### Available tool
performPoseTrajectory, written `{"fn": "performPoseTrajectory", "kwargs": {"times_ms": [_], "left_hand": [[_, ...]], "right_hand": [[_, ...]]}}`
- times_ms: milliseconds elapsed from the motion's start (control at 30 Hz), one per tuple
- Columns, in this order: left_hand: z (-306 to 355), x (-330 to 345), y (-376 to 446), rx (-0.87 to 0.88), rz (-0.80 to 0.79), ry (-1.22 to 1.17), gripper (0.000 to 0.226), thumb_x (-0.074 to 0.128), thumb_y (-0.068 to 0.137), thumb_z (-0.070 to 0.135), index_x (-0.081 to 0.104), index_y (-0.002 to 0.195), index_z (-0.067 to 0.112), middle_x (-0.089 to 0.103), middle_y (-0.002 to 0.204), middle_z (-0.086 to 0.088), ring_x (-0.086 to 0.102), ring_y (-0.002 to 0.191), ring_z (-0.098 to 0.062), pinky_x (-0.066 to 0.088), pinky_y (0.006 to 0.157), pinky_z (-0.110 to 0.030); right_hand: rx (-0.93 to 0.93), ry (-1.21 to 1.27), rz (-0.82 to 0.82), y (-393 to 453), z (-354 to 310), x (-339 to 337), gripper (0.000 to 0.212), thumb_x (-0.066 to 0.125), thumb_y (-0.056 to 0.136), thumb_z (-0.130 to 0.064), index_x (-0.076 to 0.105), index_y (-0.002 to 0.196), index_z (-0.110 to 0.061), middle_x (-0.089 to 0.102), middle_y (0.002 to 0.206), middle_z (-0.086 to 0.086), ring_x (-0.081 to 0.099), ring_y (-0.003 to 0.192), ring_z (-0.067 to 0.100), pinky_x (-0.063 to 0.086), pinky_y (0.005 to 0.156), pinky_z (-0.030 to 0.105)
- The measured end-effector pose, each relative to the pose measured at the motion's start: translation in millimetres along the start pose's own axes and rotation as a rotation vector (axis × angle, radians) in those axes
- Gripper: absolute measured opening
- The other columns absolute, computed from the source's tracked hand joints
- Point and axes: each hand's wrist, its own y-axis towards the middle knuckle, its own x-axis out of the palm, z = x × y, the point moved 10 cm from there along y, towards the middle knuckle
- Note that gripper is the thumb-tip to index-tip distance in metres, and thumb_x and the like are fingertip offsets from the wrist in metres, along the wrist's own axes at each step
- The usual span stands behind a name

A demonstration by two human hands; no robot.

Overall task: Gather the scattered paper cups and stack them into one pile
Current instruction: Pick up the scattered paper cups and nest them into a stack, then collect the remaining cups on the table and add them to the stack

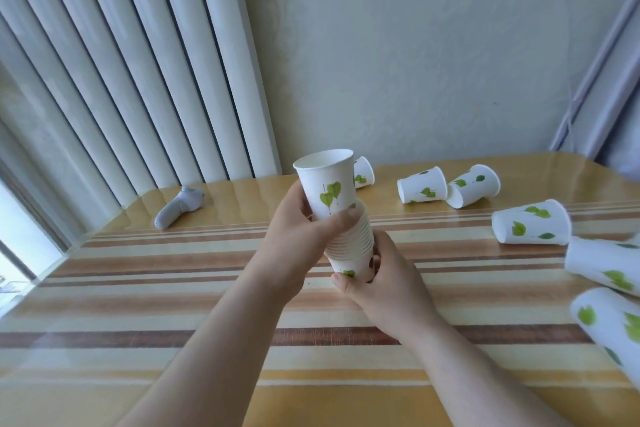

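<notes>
A stack of white paper cups with green leaf prints point(349, 239) is held above the middle of the table. My right hand point(384, 284) grips its bottom. My left hand point(301, 239) is wrapped around the top cup point(327, 184), which sits partly inside the stack, mouth up. Loose cups lie on their sides: one behind the stack point(364, 172), two at the back right point(420, 189) point(472, 185), one farther right point(531, 227), and two at the right edge point(604, 265) point(613, 326).
The table point(173, 288) has a glossy striped brown and cream cover. A grey handheld controller point(178, 206) lies at the back left. Vertical blinds point(138, 62) hang behind on the left, a pale wall stands behind the table.
</notes>
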Motion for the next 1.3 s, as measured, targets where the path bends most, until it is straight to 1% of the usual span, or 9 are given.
{"fn": "performPoseTrajectory", "kwargs": {"times_ms": [100,233,400,600,700,833,1033,1167,1300], "left_hand": [[-5,1,0,-0.003,0.028,-0.106,0.065,0.09,0.08,0.015,0.059,0.137,0.02,0.075,0.127,-0.014,0.074,0.116,-0.032,0.062,0.091,-0.04],[-8,9,1,-0.029,0.019,-0.193,0.065,0.085,0.081,0.015,0.056,0.139,0.025,0.074,0.117,-0.005,0.074,0.103,-0.019,0.063,0.083,-0.032],[-9,23,-1,-0.056,-0.037,-0.22,0.048,0.074,0.093,0.04,0.057,0.137,0.042,0.076,0.126,0.011,0.073,0.116,-0.011,0.059,0.1,-0.04],[-25,17,-3,-0.127,0.005,-0.232,0.053,0.079,0.084,0.025,0.065,0.135,0.028,0.075,0.116,-0.002,0.071,0.107,-0.019,0.056,0.088,-0.04],[-34,17,-7,-0.146,-0.017,-0.24,0.055,0.075,0.084,0.026,0.063,0.138,0.026,0.074,0.124,-0.012,0.068,0.111,-0.026,0.051,0.093,-0.047],[-36,18,-12,-0.124,-0.084,-0.167,0.059,0.078,0.087,0.023,0.058,0.143,0.025,0.071,0.132,-0.018,0.073,0.113,-0.025,0.054,0.094,-0.042],[-56,12,-18,-0.142,-0.163,0.231,0.055,0.095,0.082,0.03,0.068,0.129,0.02,0.081,0.12,-0.001,0.075,0.118,-0.021,0.058,0.107,-0.053],[-58,-6,-21,-0.092,-0.058,0.283,0.052,0.098,0.074,0.038,0.075,0.117,0.022,0.084,0.108,0.004,0.079,0.105,-0.015,0.063,0.093,-0.039],[-62,-53,-17,-0.071,0.201,0.29,0.059,0.098,0.067,0.048,0.071,0.116,0.028,0.082,0.103,0.013,0.077,0.096,-0.003,0.061,0.078,-0.025]], "right_hand": [[-0.001,-0.014,-0.001,0,0,0,0.052,0.081,0.08,-0.052,0.051,0.123,-0.049,0.073,0.107,-0.025,0.068,0.1,-0.003,0.06,0.087,0.041],[-0.004,-0.017,-0.001,0,0,-2,0.052,0.081,0.08,-0.053,0.051,0.123,-0.049,0.073,0.107,-0.025,0.068,0.1,-0.002,0.061,0.086,0.042],[-0.018,-0.027,-0.004,-1,-2,-2,0.052,0.08,0.083,-0.052,0.05,0.126,-0.048,0.072,0.109,-0.024,0.066,0.101,-0.002,0.061,0.085,0.039],[0.012,0.003,-0.013,-1,-1,-1,0.055,0.081,0.078,-0.055,0.051,0.124,-0.05,0.072,0.108,-0.024,0.068,0.1,-0.001,0.061,0.084,0.04],[0.015,-0.003,-0.007,-1,-1,-2,0.058,0.082,0.076,-0.057,0.051,0.125,-0.049,0.072,0.108,-0.023,0.068,0.101,0.001,0.062,0.083,0.04],[0.027,0.015,-0.006,0,-1,-2,0.058,0.08,0.074,-0.058,0.051,0.124,-0.05,0.074,0.107,-0.023,0.07,0.101,0.004,0.062,0.084,0.042],[0.002,0.016,-0.017,-2,-5,-2,0.067,0.08,0.07,-0.062,0.054,0.13,-0.049,0.075,0.108,-0.024,0.071,0.101,0.005,0.062,0.086,0.042],[-0.037,-0.028,-0.077,-3,-7,4,0.071,0.089,0.07,-0.059,0.054,0.132,-0.055,0.072,0.114,-0.032,0.068,0.103,-0.007,0.06,0.087,0.03],[-0.067,-0.211,-0.115,-5,-7,12,0.082,0.08,0.084,-0.056,0.039,0.155,-0.05,0.058,0.142,-0.027,0.053,0.135,0.002,0.049,0.108,0.033]]}}
